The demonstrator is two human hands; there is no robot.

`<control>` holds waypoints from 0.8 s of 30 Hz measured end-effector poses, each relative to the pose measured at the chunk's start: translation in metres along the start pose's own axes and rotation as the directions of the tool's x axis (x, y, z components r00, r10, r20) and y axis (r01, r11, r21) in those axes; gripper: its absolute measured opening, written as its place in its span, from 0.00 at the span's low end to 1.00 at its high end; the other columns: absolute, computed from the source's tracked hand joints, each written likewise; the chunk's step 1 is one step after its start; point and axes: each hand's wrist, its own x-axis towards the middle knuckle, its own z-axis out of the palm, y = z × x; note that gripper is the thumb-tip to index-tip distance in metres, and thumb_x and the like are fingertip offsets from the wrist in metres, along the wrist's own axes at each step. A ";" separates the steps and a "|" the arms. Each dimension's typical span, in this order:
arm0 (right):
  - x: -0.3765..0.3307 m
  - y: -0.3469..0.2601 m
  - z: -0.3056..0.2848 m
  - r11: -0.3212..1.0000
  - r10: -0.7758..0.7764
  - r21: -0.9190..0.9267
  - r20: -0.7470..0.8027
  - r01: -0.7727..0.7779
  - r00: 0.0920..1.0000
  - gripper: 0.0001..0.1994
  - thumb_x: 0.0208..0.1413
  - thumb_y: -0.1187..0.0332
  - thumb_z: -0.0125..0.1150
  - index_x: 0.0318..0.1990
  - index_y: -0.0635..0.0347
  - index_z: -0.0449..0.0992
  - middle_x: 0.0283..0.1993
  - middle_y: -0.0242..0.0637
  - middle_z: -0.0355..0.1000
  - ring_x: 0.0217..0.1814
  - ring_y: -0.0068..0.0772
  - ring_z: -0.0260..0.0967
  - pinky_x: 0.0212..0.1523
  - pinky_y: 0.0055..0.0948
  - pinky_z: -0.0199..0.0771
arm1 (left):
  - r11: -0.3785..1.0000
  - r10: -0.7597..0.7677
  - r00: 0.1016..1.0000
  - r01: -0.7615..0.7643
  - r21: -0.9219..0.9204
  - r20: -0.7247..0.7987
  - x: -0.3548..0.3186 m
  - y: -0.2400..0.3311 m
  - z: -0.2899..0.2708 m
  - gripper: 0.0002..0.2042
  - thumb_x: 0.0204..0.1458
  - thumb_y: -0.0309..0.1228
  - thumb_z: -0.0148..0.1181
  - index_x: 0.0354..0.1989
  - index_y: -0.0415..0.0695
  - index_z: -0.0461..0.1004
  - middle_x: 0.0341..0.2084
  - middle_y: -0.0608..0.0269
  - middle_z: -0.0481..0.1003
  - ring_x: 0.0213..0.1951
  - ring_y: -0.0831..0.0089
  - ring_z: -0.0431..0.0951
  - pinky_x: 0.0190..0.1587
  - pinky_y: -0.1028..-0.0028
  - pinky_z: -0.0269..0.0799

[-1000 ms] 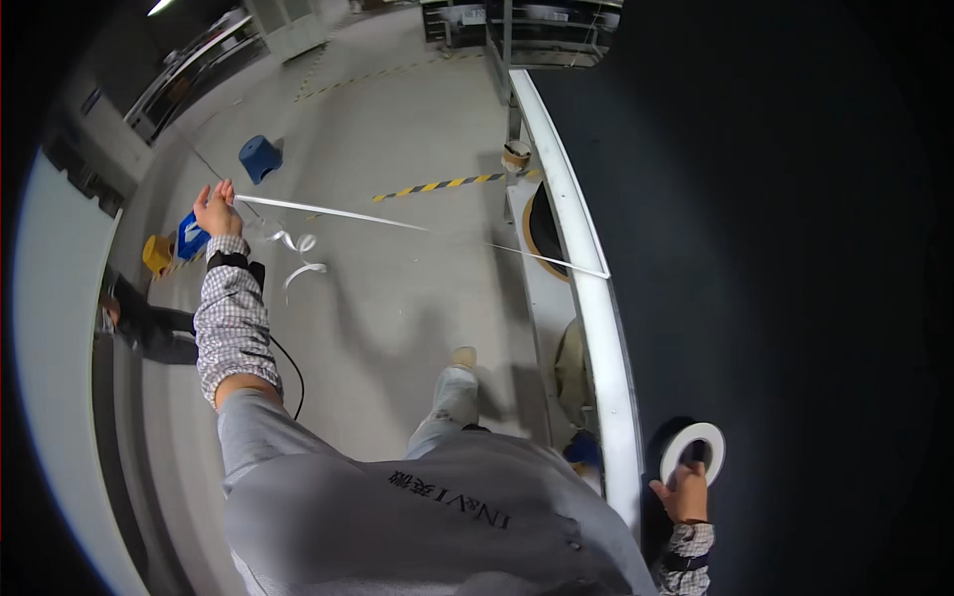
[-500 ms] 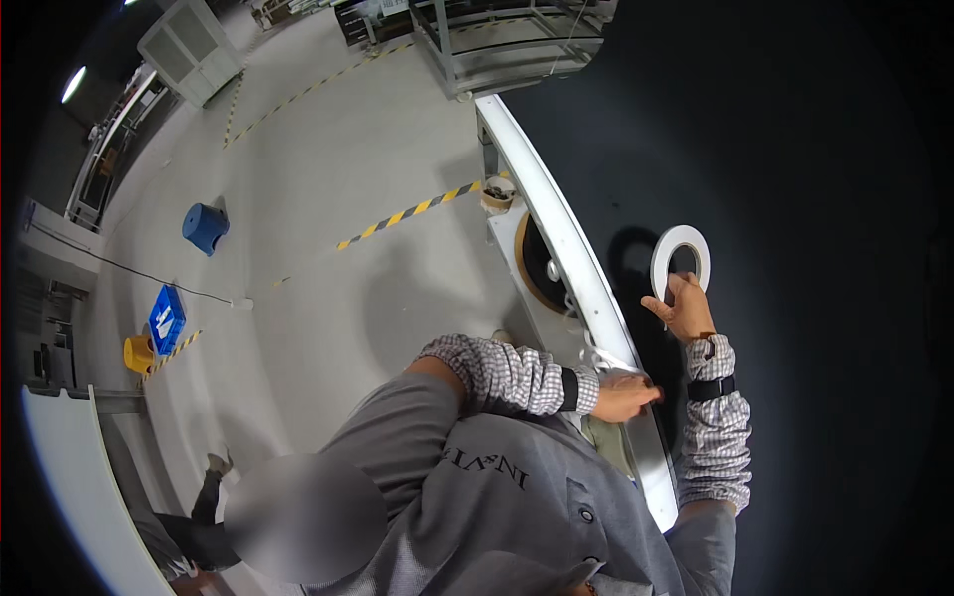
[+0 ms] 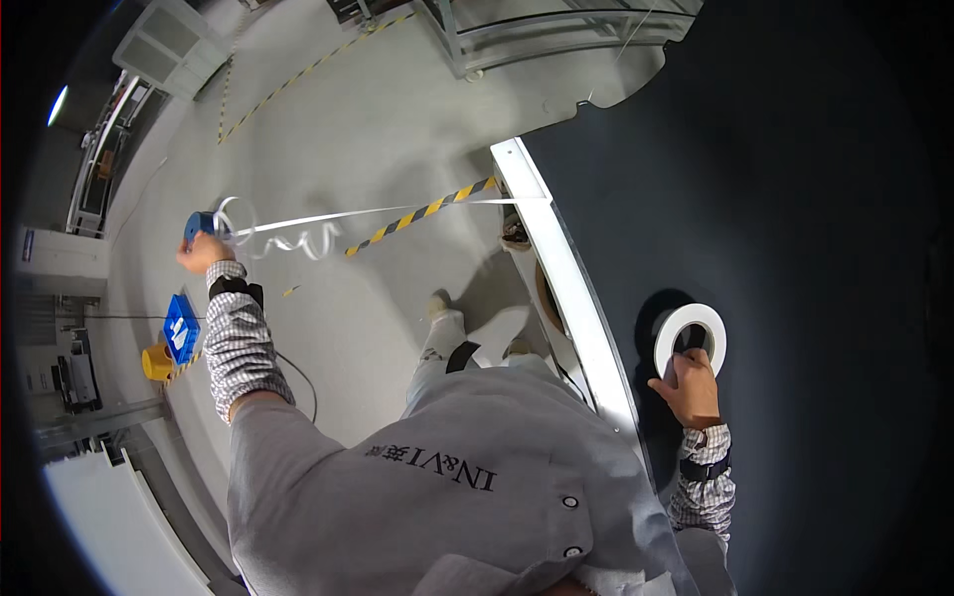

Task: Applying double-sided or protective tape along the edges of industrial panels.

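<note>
My right hand [image 3: 689, 382] grips a white roll of tape [image 3: 690, 336] held against a large black panel [image 3: 795, 248]. My left hand [image 3: 202, 252] is stretched out to the left, pinched on the end of a white strip [image 3: 378, 212] that runs from the panel's white edge [image 3: 566, 288] across to the hand. A curled length of the strip [image 3: 288, 241] dangles just right of the left hand. A small blue object [image 3: 202, 223] shows behind the left fingers.
Grey floor below, with a yellow-and-black striped line [image 3: 422, 214]. A blue box [image 3: 181, 328] and a yellow object [image 3: 156, 362] lie at the left. A metal frame [image 3: 517, 30] stands at the top. My shoes [image 3: 467, 323] stand near the panel's edge.
My left hand has swung from the panel's edge out to the far left, drawing the white strip taut. My right hand with the roll has dropped lower on the black panel.
</note>
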 end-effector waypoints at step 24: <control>0.057 -0.076 -0.089 0.800 0.583 0.377 -0.303 -0.467 0.754 0.24 0.35 0.69 0.67 0.41 0.74 0.68 0.41 0.50 0.69 0.48 0.48 0.61 0.48 0.35 0.64 | 0.781 -0.310 -0.442 0.387 0.491 0.842 -0.369 0.032 0.323 0.03 0.54 0.32 0.46 0.30 0.49 0.62 0.21 0.73 0.62 0.24 0.86 0.62 0.23 0.83 0.58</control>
